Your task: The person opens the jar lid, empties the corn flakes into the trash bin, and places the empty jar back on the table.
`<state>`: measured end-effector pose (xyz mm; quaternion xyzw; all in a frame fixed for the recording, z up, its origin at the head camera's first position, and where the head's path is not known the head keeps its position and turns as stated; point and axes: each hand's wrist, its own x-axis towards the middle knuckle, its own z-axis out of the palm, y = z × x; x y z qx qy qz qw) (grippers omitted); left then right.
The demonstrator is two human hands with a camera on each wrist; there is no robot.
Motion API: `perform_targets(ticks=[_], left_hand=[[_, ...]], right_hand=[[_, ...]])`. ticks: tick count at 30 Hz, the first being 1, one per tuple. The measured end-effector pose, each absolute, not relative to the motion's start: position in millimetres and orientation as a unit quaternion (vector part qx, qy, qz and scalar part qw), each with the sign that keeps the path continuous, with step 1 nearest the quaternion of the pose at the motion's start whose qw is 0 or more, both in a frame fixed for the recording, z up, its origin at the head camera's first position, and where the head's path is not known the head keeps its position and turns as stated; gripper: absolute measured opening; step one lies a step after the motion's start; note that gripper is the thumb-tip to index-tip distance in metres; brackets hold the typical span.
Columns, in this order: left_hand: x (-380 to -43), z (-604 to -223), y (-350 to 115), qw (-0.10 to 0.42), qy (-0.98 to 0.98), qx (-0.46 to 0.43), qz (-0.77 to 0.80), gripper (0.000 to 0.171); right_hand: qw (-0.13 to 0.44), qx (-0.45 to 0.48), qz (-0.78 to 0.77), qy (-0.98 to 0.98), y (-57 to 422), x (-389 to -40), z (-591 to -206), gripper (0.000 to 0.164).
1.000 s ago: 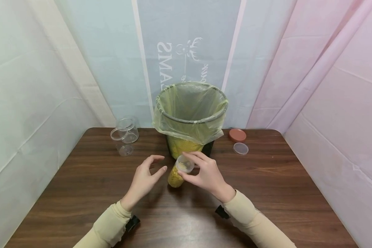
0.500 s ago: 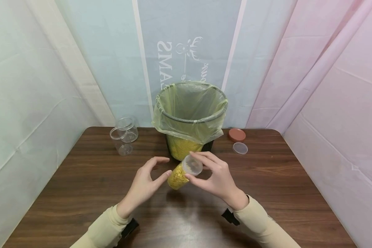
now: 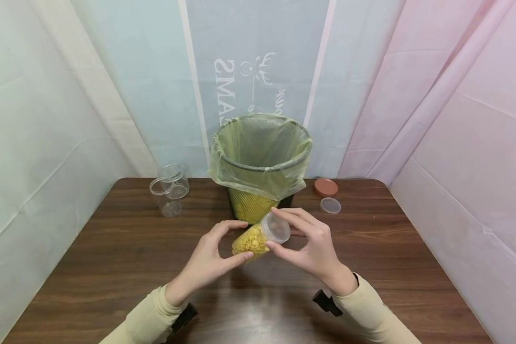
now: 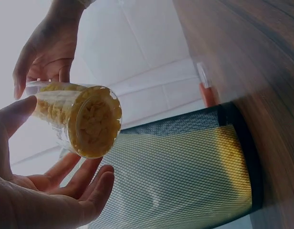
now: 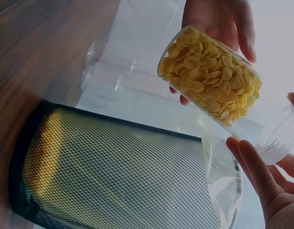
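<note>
Clear jar (image 3: 261, 235), partly filled with yellow flakes (image 5: 209, 76): just below centre of the head frame, held clear of the desk (image 3: 112, 253), tilted, base toward lower left and mouth end toward upper right. The flakes lie toward the base; the mouth end shows only clear wall.

Right grip (image 3: 311, 243): thumb and fingers clamped on the mouth end. Left grip (image 3: 208, 258): thumb and fingers curved about the body of the jar near the base, one on either side.

Directly above the jar in the frame, a black mesh bin (image 3: 251, 205) stands upright, lined with a pale yellow-green bag (image 3: 260, 180) folded over the rim.

Centre-left of the frame, far edge of the desk: two clear jars, upright, one (image 3: 162, 198) nearer, one (image 3: 178, 186) behind. Right of the bin: a red lid (image 3: 326, 187), with a clear lid (image 3: 330, 205) just below it. Background: pale hanging cloth (image 3: 150, 62) with white lettering, upper centre.
</note>
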<state>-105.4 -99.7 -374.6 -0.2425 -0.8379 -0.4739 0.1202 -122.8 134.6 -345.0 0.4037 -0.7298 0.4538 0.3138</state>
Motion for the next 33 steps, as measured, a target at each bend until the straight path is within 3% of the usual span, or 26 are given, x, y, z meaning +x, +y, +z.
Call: perform_targets(ticks=[17,26,33], left_hand=[[-103.4,-373.9,-78.7,0.089,-0.823,-0.265,-0.495,0.066],[-103.3,-372.2,-73.6,0.074,-0.822,-0.254,-0.505,0.06],[-102.9,-370.1,-72.0,0.069,-0.822,-0.249,-0.508,0.058]], right_hand=[[0.269,0.366,0.53,-0.716,141.7,-103.5,-314.8,0.05],[0.194,0.358,0.609,-0.681,153.4,-115.7,-332.6,0.055],[0.174,0.354,0.614,-0.683,158.3,-122.2,-340.2,0.054]])
